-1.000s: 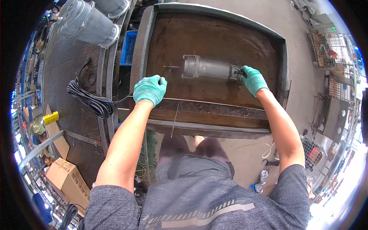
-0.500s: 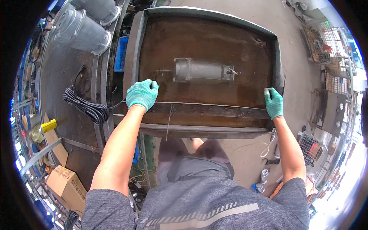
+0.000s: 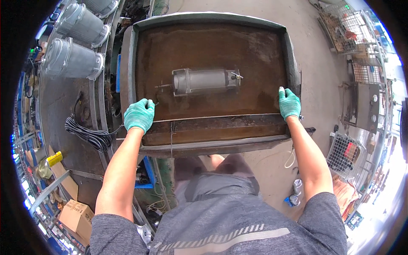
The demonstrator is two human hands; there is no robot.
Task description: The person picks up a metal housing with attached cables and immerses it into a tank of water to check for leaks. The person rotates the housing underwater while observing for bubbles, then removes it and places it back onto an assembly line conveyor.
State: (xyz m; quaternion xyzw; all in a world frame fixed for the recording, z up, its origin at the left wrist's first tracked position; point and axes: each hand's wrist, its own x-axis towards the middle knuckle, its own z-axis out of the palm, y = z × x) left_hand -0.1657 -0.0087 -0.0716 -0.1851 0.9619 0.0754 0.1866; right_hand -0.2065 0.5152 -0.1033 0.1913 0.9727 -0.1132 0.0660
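In front of me is a large metal tank (image 3: 212,18) with brown liquid in it. A grey cylindrical motor housing (image 3: 207,80) lies on its side there, a thin shaft pointing left and a small metal fitting at its right end. My left hand (image 3: 139,115), in a green knit glove, is closed over the left rim. My right hand (image 3: 290,103), gloved the same way, is closed over the right rim. Between them a narrow straight edge (image 3: 221,116) crosses the tank. The gloves hide exactly where its ends meet the walls.
On the left bench (image 3: 63,106) lies a coil of black cable (image 3: 88,134), with grey motor housings (image 3: 73,58) farther back. A cardboard box (image 3: 76,221) is at lower left. Wire baskets (image 3: 346,155) stand on the right. A pale hose (image 3: 290,158) hangs by the tank's near right corner.
The whole view has shifted, so the tank and both hands appear farther left, and more of the housings on the bench shows. Both hands keep their places on the rim.
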